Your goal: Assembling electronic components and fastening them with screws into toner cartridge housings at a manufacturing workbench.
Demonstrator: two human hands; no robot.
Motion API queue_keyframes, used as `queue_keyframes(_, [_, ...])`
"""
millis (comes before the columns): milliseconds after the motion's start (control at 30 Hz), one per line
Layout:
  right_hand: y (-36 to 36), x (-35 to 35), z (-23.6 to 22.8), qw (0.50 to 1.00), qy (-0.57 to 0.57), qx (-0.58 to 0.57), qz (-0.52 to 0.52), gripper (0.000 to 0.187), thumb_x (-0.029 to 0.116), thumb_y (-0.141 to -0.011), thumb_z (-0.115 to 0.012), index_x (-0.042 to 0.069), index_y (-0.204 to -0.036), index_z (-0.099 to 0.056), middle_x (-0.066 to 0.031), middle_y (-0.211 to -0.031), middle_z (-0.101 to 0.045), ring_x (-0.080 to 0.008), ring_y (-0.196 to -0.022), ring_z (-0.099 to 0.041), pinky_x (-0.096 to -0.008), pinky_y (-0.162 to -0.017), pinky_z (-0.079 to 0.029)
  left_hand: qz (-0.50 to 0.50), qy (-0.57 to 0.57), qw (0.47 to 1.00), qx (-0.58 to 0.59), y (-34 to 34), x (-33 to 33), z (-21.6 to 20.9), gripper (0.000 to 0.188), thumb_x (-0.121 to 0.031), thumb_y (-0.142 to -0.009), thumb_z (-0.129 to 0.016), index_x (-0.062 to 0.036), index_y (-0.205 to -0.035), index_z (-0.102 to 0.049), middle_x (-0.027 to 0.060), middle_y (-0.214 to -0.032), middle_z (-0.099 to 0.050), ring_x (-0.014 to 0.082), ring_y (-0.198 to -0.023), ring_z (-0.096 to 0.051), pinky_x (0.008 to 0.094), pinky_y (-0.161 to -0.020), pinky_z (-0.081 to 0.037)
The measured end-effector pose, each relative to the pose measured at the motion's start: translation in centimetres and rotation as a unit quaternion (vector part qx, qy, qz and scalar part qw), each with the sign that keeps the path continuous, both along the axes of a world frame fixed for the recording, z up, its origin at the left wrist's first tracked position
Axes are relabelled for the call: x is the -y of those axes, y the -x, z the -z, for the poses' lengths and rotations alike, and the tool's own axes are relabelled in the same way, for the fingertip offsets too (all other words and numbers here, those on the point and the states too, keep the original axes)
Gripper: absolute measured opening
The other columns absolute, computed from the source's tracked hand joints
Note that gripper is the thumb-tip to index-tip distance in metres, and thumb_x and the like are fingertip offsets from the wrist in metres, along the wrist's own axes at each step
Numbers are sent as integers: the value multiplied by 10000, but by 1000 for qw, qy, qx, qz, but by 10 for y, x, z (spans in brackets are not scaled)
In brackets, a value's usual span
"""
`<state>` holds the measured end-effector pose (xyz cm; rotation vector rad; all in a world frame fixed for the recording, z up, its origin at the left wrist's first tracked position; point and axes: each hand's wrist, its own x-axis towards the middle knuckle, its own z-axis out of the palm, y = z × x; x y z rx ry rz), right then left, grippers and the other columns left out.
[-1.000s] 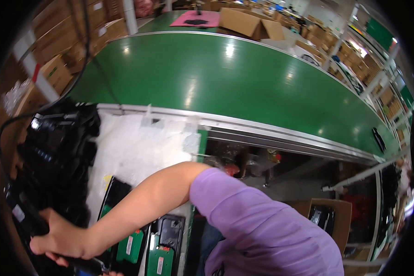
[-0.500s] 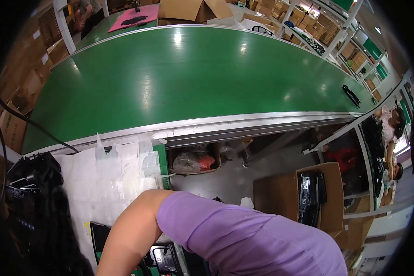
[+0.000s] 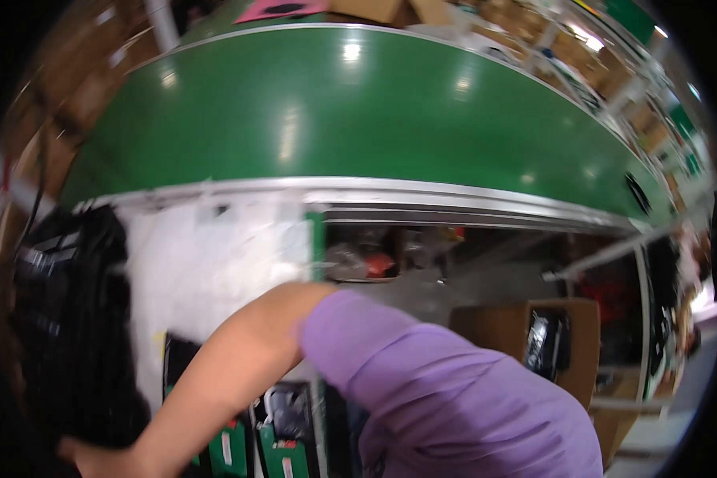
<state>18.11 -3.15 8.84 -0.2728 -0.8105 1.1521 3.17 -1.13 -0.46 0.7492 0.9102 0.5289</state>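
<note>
As you reach across to the left, your right arm [image 3: 231, 354]: bare below the short purple sleeve [image 3: 422, 358], angled down toward the lower left corner.
Right hand [image 3: 103, 460]: smeared by motion blur right at the edge, so can't tell how far open the grip is or if it's got hold of anything, sorry.
Left hand: out of view, so no clue on that grip either.
Black housings [image 3: 289, 408]: at least two side by side low on the bench [image 3: 207, 275], the left one partly behind your forearm.
Green circuit boards [image 3: 283, 456]: sitting in those housings, each with a small pale label.
Black pile [image 3: 72, 319]: heaped along the left side of the bench, just above your right hand; too dark to pick out single pieces.
White sheet [image 3: 183, 239]: covers most of the bench top.
Green work surface [image 3: 334, 111]: long, metal-edged, running across beyond your bench, with a dark slim item [image 3: 637, 193] near its right end.
Cardboard box [image 3: 486, 323]: open, off to your right, shiny black parts [image 3: 543, 342] inside.
</note>
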Motion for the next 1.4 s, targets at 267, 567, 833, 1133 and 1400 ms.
queue_keyframes(267, [-41, 27, -7, 955, 68, 215, 191, 246, 108, -648, -713, -40, -756, -549, -45, -522, -529, -97, -404, -502, -222, -375, -398, -16, -199, 975, 99, 27, -21, 2, 201, -91, -924, -414, 50, -1062, -449, 267, -1090, -539, 284, -987, -584, 305, -813, -514])
queue_keyframes(567, [-36, -8, 24, 926, 45, 317, 200, 196, 157, -709, -698, 39, -677, -545, 2, -485, -490, -63, -391, -455, -202, -379, -330, 10, -190, 980, 64, 44, -34, -7, 214, -211, -958, -360, -33, -936, -476, 7, -491, -412, 64, -328, -278, 196, -334, -238])
queue_keyframes(833, [-39, -9, 27, 919, 56, 330, 206, 174, 134, -720, -690, 36, -703, -547, 7, -492, -490, -54, -400, -451, -202, -381, -331, 47, -141, 983, 109, 42, -36, -3, 116, -129, -914, -438, -36, -960, -489, 10, -559, -439, 45, -421, -290, 181, -404, -235])
queue_keyframes(1133, [-43, -11, 32, 935, 57, 313, 157, 161, 101, -741, -656, 29, -679, -526, -6, -504, -487, -67, -398, -444, -214, -383, -334, 22, -203, 976, 82, 43, -47, 11, 142, -166, -925, -456, -34, -914, -506, 119, -736, -618, 74, -424, -422, 178, -398, -308])
queue_keyframes(1400, [-36, -11, 41, 893, -30, 377, 245, 226, 154, -674, -692, 28, -663, -505, 22, -573, -499, -35, -569, -481, -207, -495, -371, 49, -122, 982, 132, 44, -43, 6, 174, -191, -929, -413, -42, -875, -483, -4, -522, -407, 65, -383, -305, 195, -367, -256])
